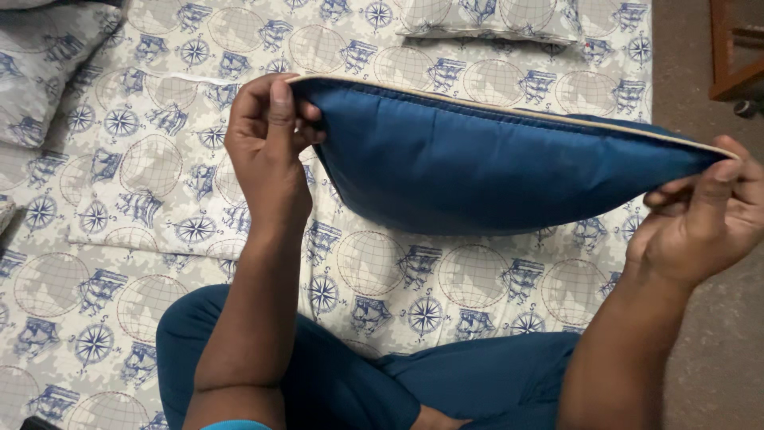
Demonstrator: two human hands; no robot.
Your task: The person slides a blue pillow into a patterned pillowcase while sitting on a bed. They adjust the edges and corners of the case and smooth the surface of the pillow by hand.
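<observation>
A dark blue cushion (pixel 477 163) with cream piping along its top edge hangs in the air in front of me, stretched sideways. My left hand (pixel 267 155) pinches its left corner between thumb and fingers. My right hand (pixel 704 215) grips its right corner at the frame's right edge. The cushion sags in a curve between the two hands. Below it my crossed legs in blue trousers (pixel 358 374) rest on the bed.
A bed sheet (pixel 135 263) printed with globes, ships and compass stars covers the bed. Matching pillows lie at the top left (pixel 44 68) and the top middle (pixel 489 17). Brown floor (pixel 716 342) and a wooden furniture leg (pixel 728 56) are on the right.
</observation>
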